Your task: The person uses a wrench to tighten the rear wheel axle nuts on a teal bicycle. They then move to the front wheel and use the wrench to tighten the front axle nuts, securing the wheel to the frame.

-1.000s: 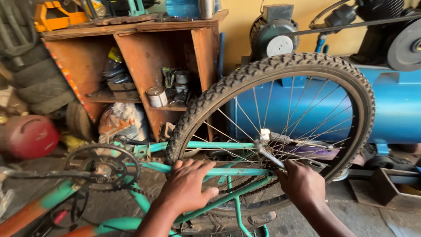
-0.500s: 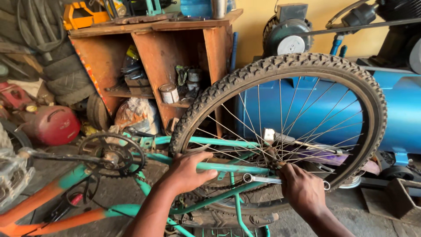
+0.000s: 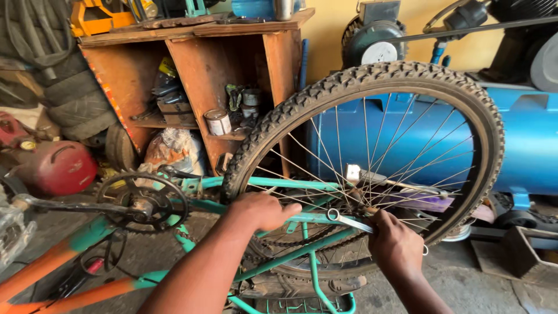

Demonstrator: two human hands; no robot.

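left hand (image 3: 263,210) on frame (image 3: 273,184) | right hand (image 3: 395,244) grips wrench (image 3: 349,221) (spokes close)
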